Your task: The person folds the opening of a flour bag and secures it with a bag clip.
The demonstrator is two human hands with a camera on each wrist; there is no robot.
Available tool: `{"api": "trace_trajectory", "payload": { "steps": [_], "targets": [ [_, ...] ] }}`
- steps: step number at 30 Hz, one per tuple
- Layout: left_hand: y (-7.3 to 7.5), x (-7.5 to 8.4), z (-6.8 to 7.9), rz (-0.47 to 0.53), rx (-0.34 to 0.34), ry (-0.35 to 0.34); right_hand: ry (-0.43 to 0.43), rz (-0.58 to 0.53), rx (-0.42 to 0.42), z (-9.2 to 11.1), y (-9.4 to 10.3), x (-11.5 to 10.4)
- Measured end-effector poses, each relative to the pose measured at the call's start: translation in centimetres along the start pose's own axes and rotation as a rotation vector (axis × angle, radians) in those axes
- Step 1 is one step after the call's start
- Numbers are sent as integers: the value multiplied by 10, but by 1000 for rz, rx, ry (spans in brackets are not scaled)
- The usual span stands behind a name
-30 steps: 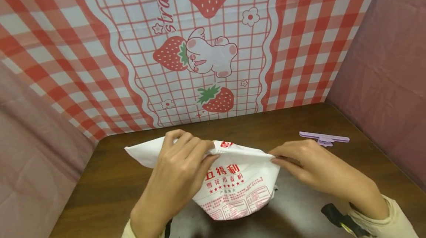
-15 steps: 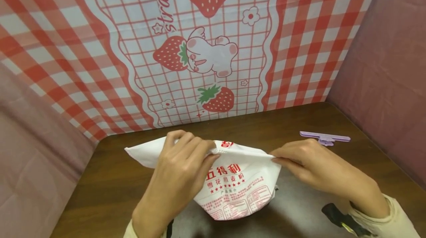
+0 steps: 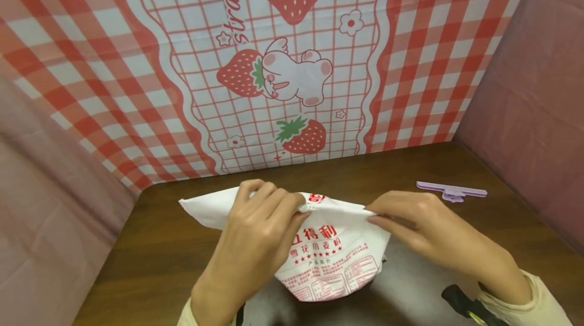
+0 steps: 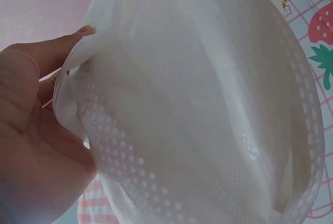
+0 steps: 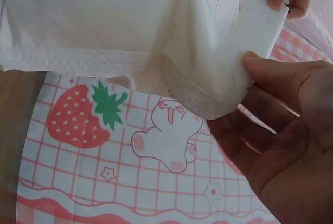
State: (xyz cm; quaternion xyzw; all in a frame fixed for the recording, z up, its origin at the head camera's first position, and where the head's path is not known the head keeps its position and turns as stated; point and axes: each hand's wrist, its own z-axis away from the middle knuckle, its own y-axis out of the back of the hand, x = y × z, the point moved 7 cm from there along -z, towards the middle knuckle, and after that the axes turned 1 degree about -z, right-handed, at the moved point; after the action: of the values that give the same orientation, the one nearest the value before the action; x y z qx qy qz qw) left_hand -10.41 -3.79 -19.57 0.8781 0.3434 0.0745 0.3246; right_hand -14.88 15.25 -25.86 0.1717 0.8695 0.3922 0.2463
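A white flour bag point(image 3: 333, 260) with red Chinese print hangs between both hands, its top edge folded over in a band. My left hand point(image 3: 257, 229) grips that band left of the middle, and a pointed white flap sticks out beyond it. At the right end, the thumb and fingertips of my right hand point(image 3: 424, 224) pinch the fold. The left wrist view looks onto the pale, dotted edge of the bag point(image 4: 177, 104), with the left hand point(image 4: 31, 120) holding its side. In the right wrist view, thumb and fingers of the right hand point(image 5: 291, 120) hold a folded corner.
A lilac sealing clip point(image 3: 451, 191) lies at the back right of the wooden table point(image 3: 150, 245). Under the bag is a grey mat point(image 3: 401, 285). A strawberry-print cloth point(image 3: 292, 72) hangs behind, and pink cloths point(image 3: 524, 113) close off the sides.
The head view has shifted slightly, so most things sit a little further right. The right fingertips have moved slightly inward along the fold; the left hand keeps its grip.
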Motion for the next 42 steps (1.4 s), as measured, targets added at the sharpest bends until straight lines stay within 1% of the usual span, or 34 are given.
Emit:
{"api": "trace_trajectory", "payload": {
  "steps": [4, 8, 11, 13, 19, 24, 27, 29, 32, 34, 36, 39, 42],
  "targets": [
    [0, -1, 0, 25, -1, 0, 71, -5, 63, -1, 3, -3],
    [-2, 0, -1, 5, 12, -20, 77, -16, 92, -2, 3, -5],
    [-4, 2, -1, -3, 7, -27, 79, -35, 110, -5, 0, -8],
    [-6, 2, 0, -1, 2, -27, 91, -57, 121, -8, -1, -13],
    [-6, 0, 0, 30, -2, -8, 162, -133, 143, -25, -3, -26],
    [-5, -2, 0, 27, 4, 1, 231, -131, 161, -33, -3, -31],
    [-7, -3, 2, 28, -10, 15, 238, -133, 158, -34, -5, -31],
    [-10, -4, 3, 29, -31, 24, 229, -146, 157, -35, -6, -31],
    [-13, -4, 4, 19, -59, 30, 201, -166, 134, -39, -10, -31],
    [-13, -4, 4, 15, -65, 36, 185, -189, 115, -42, -13, -32],
    [-13, -4, 5, 15, -64, 43, 189, -202, 104, -45, -15, -33],
    [-11, -6, 7, 21, -67, 59, 235, -213, 129, -47, -15, -38],
    [-11, -11, 9, 21, -100, 80, 294, -208, 163, -49, -13, -41]
  ]
}}
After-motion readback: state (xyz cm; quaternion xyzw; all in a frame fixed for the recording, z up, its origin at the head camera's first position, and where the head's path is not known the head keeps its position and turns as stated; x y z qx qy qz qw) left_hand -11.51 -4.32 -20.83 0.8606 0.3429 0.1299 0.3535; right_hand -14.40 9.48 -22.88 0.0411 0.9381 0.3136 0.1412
